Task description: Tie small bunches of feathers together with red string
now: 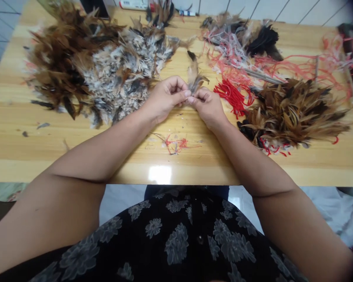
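Observation:
Over the middle of a wooden table (76,156) my left hand (164,98) and my right hand (207,105) meet, fingers pinched together. Between them they hold a small bunch of grey-brown feathers (194,76) that fans upward from the fingertips. A big heap of loose brown, white and grey feathers (100,62) lies to the left of my left hand. To the right of my right hand sit a bundle of short red threads (233,94) and a pile of tied brown feather bunches (294,109).
Tangled pink and red strings (241,51) with thin sticks and dark feathers (264,39) cover the far right. Red thread scraps (173,145) lie near the front edge. A white object (135,4) stands at the back edge.

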`<state>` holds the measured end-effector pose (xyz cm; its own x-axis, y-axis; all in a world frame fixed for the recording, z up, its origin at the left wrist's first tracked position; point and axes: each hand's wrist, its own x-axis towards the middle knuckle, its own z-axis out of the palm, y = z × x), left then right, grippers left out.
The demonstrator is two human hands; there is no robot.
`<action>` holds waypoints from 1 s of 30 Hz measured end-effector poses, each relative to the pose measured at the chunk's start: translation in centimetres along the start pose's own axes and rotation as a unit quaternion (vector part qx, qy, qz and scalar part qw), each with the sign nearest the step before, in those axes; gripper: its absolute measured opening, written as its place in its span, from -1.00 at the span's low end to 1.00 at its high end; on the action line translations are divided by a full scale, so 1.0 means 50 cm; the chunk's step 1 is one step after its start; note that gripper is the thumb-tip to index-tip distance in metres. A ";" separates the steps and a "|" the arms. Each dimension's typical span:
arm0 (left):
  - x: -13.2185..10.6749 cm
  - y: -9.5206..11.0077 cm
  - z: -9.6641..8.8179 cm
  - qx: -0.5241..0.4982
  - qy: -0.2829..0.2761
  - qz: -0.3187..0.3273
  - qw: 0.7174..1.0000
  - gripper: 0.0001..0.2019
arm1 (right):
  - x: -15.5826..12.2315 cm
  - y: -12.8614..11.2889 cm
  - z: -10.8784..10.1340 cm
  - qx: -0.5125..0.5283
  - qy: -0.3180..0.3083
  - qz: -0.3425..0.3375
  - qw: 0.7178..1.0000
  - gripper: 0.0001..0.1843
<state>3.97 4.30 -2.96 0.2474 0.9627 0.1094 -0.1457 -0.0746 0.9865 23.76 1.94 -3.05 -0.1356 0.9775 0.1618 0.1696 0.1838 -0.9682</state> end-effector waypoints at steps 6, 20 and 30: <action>-0.002 0.021 0.013 0.022 0.021 0.007 1.000 -0.41 | 0.000 0.013 -0.006 0.029 0.005 -0.009 1.000 -0.09; -0.017 0.059 0.018 0.079 -0.002 0.010 0.997 -0.62 | 0.006 0.033 -0.009 -0.060 0.006 -0.055 0.997 -0.24; -0.029 0.072 0.018 0.034 -0.019 -0.010 0.999 -0.70 | 0.007 0.046 -0.011 -0.073 -0.013 -0.072 0.995 -0.22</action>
<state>3.98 2.39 0.54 0.2851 0.9540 0.0928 -0.0761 -0.0740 0.9944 24.63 2.76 -5.10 -0.1932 0.9376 0.2892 0.2867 0.3358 -0.8972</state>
